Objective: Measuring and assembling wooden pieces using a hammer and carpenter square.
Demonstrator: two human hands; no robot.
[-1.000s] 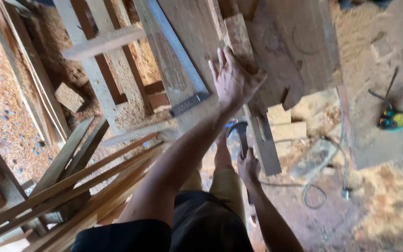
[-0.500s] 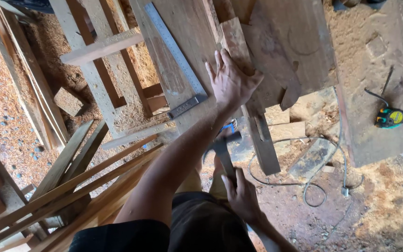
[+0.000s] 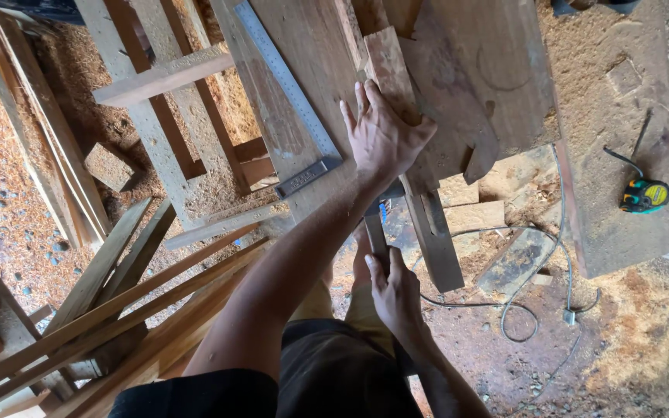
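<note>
**One head-worn view, looking steeply down**

A single camera sits on the person's head and faces almost straight down over the body. The left hand (image 3: 381, 139) and right hand (image 3: 396, 290) fall near the frame's middle, close below the lens. The wooden workbench (image 3: 319, 46) fills the top, the sawdust-covered floor (image 3: 9, 193) the edges.

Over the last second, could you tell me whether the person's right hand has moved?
Yes. The right hand, gripping a hammer handle, has dropped away from the narrow wooden strip toward the person's lap, while the left hand stays flat on that strip.
</note>
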